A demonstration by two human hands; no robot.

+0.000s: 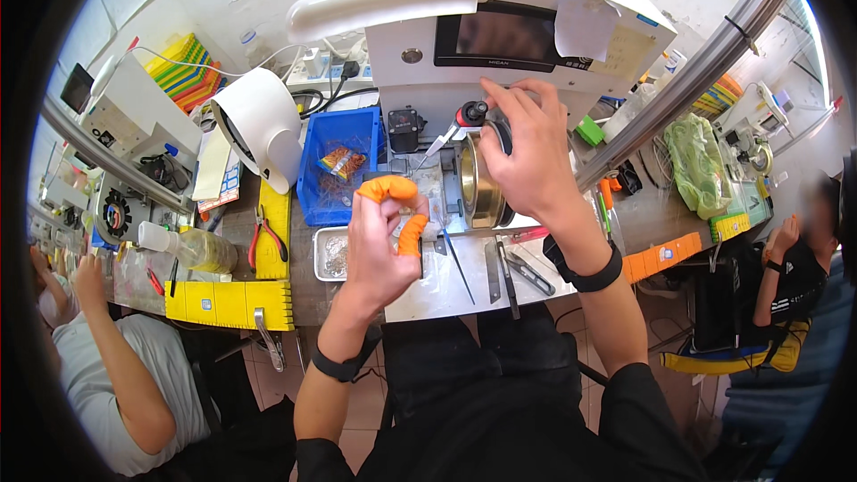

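Observation:
My left hand (379, 236) is curled above the white work plate (420, 302), orange covers on its thumb and a finger. Its fingers are closed, and whatever they hold is hidden or too small to make out. My right hand (531, 147) reaches over a brass-coloured wheel (482, 180), fingers extended and apart; whether it touches the wheel I cannot tell. Close to its fingertips is a red and black cylindrical tool (470, 113). Thin dark tweezers (457, 266) lie at an angle on the plate beside my left hand.
A blue tray (312, 201) with fine coppery scraps and a small white dish (330, 254) stand left. Further left are red pliers (266, 236) and a bottle (201, 250). A white lamp (388, 7) hangs above. A metal post (687, 67) rises right. Other people sit on both sides.

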